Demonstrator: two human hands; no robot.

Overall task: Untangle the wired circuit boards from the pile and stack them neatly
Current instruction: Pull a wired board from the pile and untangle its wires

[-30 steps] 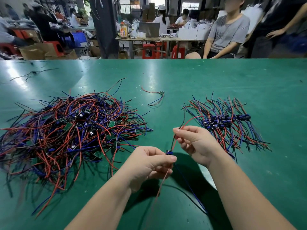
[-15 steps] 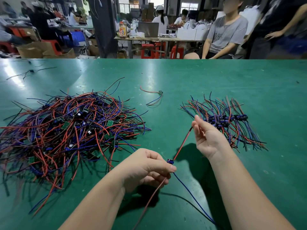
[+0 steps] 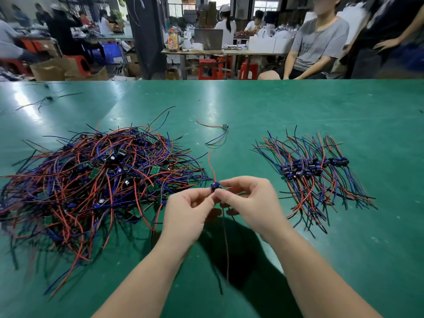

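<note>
Green work table: spans the full width of the view, with a glossy surface

Tangled pile: a large heap of red, blue and black leads on the left half of the table, with small green boards and dark components showing through

Neat stack: lies on the right side, well apart from the pile. Its boards are lined up in a row through the middle and the leads fan out to the far and near sides

Forearms: both enter from the bottom edge and converge at centre, between pile and stack. Their shadow lies on the table beneath

Left hand: back toward the camera, fingers curled, thumb and forefinger pinching the held board from the left

Right hand: fingers curled, thumb and forefinger tips pinching the same board from the right

Held board: small, with a blue-bodied part visible, caught between the two sets of fingertips just beside the pile's right edge. A red lead rises from it and a dark lead hangs below the hands

Single loose board: lies alone on the table beyond the hands, its red and blue leads trailing to the left
</note>
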